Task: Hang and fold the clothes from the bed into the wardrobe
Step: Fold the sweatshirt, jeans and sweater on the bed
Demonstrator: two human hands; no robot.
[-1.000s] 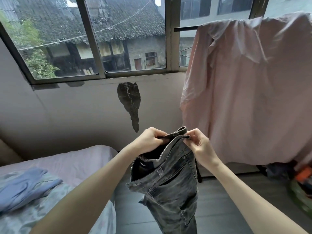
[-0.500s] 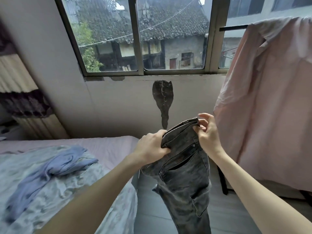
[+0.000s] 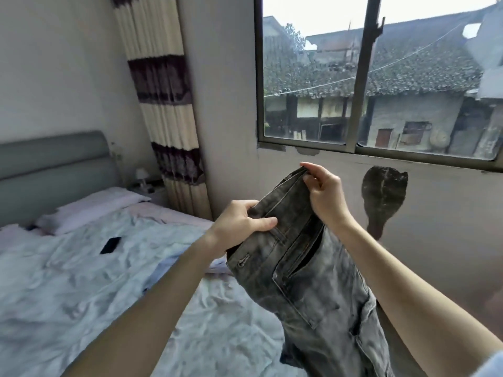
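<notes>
Nearest the camera, two bare forearms reach out over the foot of the bed [image 3: 81,289], and between them a pair of grey washed jeans [image 3: 307,270] hangs in the air, above the bed's right edge. The left hand [image 3: 239,224] grips the jeans at the waistband, thumb lying flat across the cloth and fingers curled behind it. The right hand [image 3: 324,194], higher and just right of the left, pinches the top corner of the waistband between thumb and fingertips. The jeans are faded and mottled, with a dark open front pocket, a belt loop and a small metal rivet; their legs drop out of the bottom of the picture, so their full length is cut off. Left of the jeans, the bed is covered by a crumpled pale blue quilt, and a dark flat phone [image 3: 110,244] lies on it. Part of the quilt is hidden behind the left forearm. Beyond the phone lie a pale pillow [image 3: 92,208] and a grey headboard [image 3: 54,161]. Right of the headboard hangs a cream and dark striped curtain [image 3: 168,104]. Behind the jeans, a dark patch [image 3: 382,197] marks the wall under the window [image 3: 359,77], which shows tiled roofs outside.
</notes>
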